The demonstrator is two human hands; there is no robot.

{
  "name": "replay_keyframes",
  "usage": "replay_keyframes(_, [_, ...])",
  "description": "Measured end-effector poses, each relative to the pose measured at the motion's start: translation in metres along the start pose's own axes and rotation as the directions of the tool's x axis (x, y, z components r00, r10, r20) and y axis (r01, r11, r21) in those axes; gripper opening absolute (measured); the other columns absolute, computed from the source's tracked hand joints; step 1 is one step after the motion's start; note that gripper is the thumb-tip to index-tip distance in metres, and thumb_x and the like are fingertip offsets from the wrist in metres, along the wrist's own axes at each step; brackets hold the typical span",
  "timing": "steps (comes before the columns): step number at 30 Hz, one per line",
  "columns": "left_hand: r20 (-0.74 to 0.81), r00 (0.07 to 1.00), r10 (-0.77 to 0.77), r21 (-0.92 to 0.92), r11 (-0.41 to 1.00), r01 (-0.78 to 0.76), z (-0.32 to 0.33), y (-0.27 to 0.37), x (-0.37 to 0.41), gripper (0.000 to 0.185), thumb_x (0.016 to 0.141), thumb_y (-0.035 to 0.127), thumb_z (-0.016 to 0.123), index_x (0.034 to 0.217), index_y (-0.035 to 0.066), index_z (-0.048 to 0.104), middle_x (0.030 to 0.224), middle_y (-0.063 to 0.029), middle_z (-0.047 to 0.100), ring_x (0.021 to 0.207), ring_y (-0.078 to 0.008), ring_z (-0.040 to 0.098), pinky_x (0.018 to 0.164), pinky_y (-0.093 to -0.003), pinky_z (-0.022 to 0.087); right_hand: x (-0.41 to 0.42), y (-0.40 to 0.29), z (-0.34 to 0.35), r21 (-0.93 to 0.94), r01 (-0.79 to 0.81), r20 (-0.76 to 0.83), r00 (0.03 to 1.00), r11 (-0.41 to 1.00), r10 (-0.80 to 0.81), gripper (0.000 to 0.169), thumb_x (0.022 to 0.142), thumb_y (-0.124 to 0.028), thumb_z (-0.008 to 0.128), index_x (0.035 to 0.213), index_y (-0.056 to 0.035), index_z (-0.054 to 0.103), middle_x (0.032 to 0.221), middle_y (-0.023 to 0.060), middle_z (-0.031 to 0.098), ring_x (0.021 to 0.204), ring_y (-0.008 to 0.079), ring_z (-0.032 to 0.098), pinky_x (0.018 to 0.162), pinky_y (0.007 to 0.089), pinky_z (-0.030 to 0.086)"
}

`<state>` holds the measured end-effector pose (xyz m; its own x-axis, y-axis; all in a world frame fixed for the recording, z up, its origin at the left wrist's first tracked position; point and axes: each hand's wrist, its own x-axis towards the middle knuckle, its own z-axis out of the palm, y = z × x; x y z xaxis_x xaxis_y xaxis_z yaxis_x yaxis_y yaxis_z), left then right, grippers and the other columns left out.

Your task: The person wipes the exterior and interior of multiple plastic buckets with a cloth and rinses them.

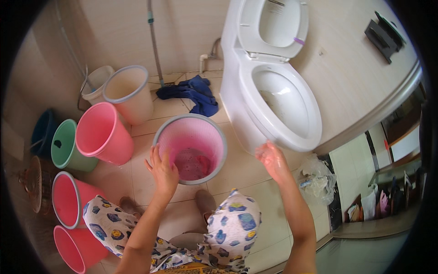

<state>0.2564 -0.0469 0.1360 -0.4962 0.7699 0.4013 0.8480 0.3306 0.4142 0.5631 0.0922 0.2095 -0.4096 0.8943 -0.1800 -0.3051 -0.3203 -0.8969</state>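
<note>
A pink plastic bucket with a grey rim [219,133] stands on the tiled floor before me. Pinkish, foamy liquid [190,164] lies in its bottom, with a red cloth-like item [204,165] in it. My left hand [163,171] is at the bucket's near left rim, fingers spread; its thumb overlaps the opening. To the right of the bucket, my right hand [272,157] is raised near the front of the white toilet [239,113]. It looks wet and its fingers are partly bent. Nothing shows in it, and whether it touches the toilet is unclear.
Several buckets line the left side, including a pink one [118,144], a green one [84,161] and a whitish one [138,102]. Dark blue cloth [202,96] lies behind the middle bucket, beside a mop-like pole [155,48]. A clear plastic bag [316,185] sits at right by the dark threshold.
</note>
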Motion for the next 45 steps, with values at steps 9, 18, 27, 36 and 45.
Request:
replay_keyframes(9, [0.420,0.757,-0.501,-0.882,-0.029,0.471,0.051,-0.039,-0.029,0.070,0.071,-0.013,0.048,0.139,-0.001,0.036,0.124,-0.0131,0.053,0.113,-0.0217,0.052,0.097,-0.0295,0.040,0.094,0.073,0.122,-0.827,-0.020,0.289,0.842,0.562,0.455,0.031,0.096,-0.027,0.053,0.105,-0.0009,0.068,0.103,0.0109,0.068,0.093,0.0192,0.065,0.085,0.0319,0.052])
replay_keyframes(18, [0.286,0.920,-0.266,-0.924,0.179,0.339,0.021,-0.092,-0.019,0.067,0.067,-0.020,0.039,0.131,-0.002,0.049,0.123,-0.0115,0.057,0.118,-0.0208,0.053,0.103,-0.0285,0.037,0.127,0.209,0.149,-0.774,0.501,0.151,0.740,-0.387,0.656,0.030,0.088,-0.025,0.057,0.111,-0.0088,0.067,0.111,0.0181,0.066,0.108,0.0336,0.061,0.088,0.0425,0.050])
replay_keyframes(27, [0.311,0.948,-0.060,-0.856,0.417,0.307,-0.009,-0.120,0.007,0.066,0.062,-0.016,0.038,0.125,-0.005,0.054,0.129,-0.0144,0.058,0.126,-0.0224,0.049,0.108,-0.0304,0.031,0.168,0.387,0.136,-0.748,0.657,0.649,0.754,-0.099,0.102,0.046,0.089,-0.038,0.061,0.122,-0.0073,0.061,0.114,0.0122,0.067,0.102,0.0261,0.064,0.084,0.0394,0.051])
replay_keyframes(36, [0.332,0.943,-0.010,-0.817,0.497,0.293,-0.018,-0.109,0.018,0.067,0.061,-0.018,0.038,0.123,-0.003,0.056,0.133,-0.0179,0.056,0.131,-0.0283,0.047,0.111,-0.0333,0.031,0.192,0.388,0.103,-0.798,-0.172,0.176,0.850,0.578,0.496,0.036,0.091,-0.033,0.061,0.114,-0.0053,0.064,0.108,0.0115,0.068,0.094,0.0226,0.066,0.079,0.0368,0.052])
replay_keyframes(45, [0.327,0.945,-0.027,-0.817,0.495,0.297,-0.015,-0.108,0.021,0.065,0.061,-0.016,0.038,0.123,-0.004,0.055,0.132,-0.0180,0.058,0.129,-0.0276,0.049,0.110,-0.0331,0.032,0.177,0.326,0.124,-0.186,-0.515,0.168,0.822,0.837,0.544,0.031,0.091,-0.025,0.062,0.115,-0.0055,0.062,0.102,0.0084,0.068,0.090,0.0220,0.067,0.070,0.0342,0.055])
